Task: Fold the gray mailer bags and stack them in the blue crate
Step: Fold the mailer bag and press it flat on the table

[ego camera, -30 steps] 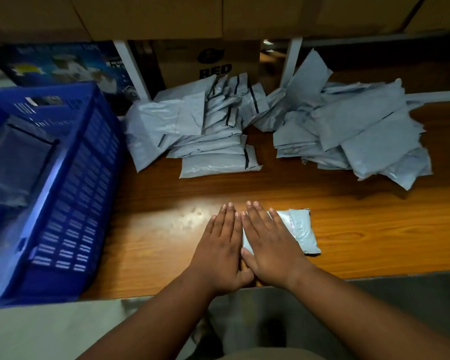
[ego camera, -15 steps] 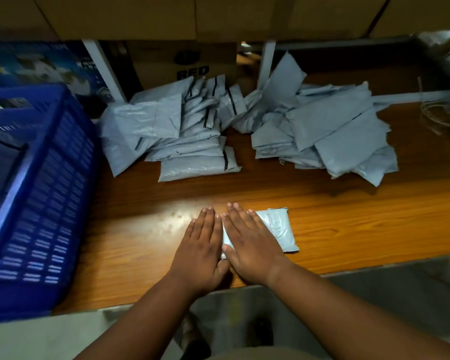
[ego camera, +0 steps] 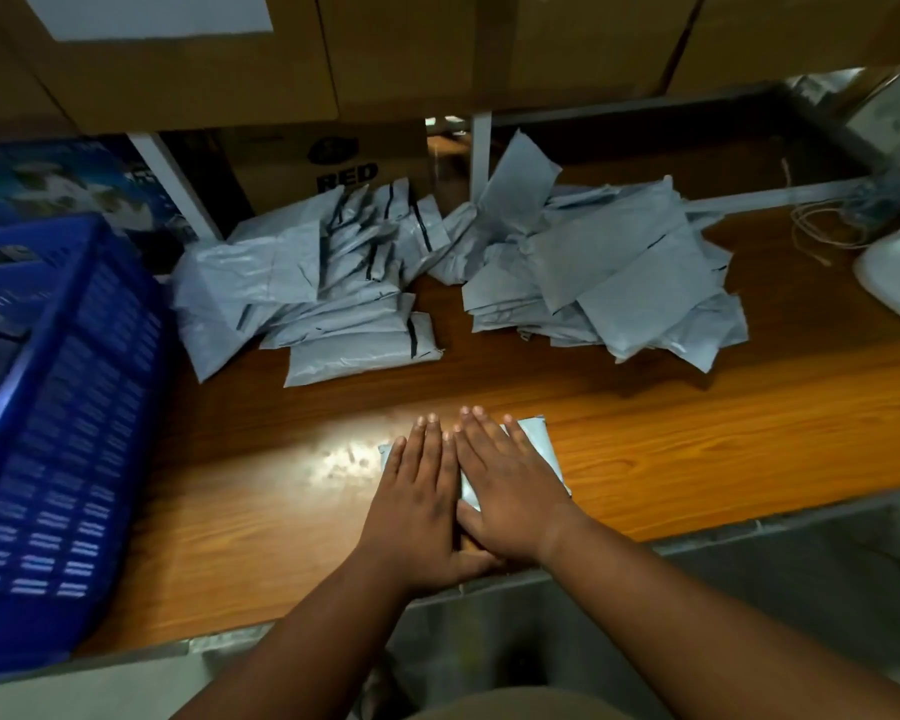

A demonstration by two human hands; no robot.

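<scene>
1. The person is pressing a small folded gray plastic mailer bag point(ego camera: 539, 443) flat near the front edge of the brown wooden surface point(ego camera: 723, 433); the fold looks nearly finished, though the bag is not yet in the crate.
2. The left hand point(ego camera: 421, 504) is lying palm-down on the bag's left part, its fingers point(ego camera: 427, 444) straight and close together, gripping nothing.
3. The right hand point(ego camera: 510, 478) is lying flat beside it, touching it, fingers likewise straight and pressing the bag.
4. Much is left: two loose heaps of gray mailer bags, a left heap point(ego camera: 323, 293) and a right heap point(ego camera: 609, 283), are sitting toward the back edge.
5. The blue slatted plastic crate point(ego camera: 74, 433) is standing at the left edge; something dark is showing inside, but whether folded bags are stacked there cannot be told.
</scene>
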